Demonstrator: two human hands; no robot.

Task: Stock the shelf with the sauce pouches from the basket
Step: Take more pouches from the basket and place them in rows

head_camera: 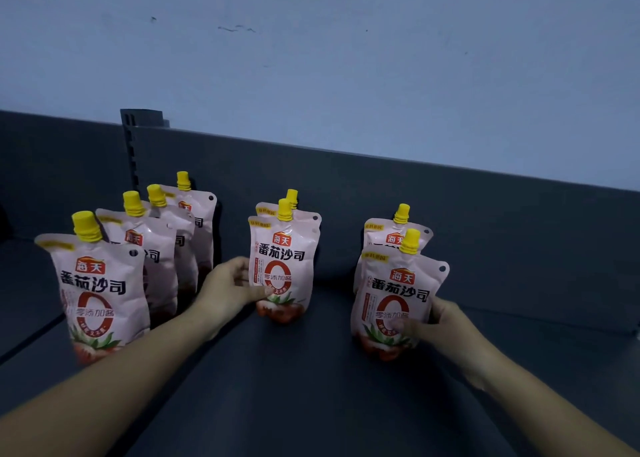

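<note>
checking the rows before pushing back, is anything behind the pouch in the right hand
Yes. Another pouch stands right behind the front pouch held by the right hand, between it and the shelf's back panel.

pouches (281, 266): glossy, crinkled plastic film
caps (285, 210): smooth yellow plastic
shelf (311, 387): matt dark painted metal, smooth
wall (346, 58) behind shelf: matt paint, scuffed

Rear pouches (388, 229) mostly hidden; basket perhaps off-frame.
</note>
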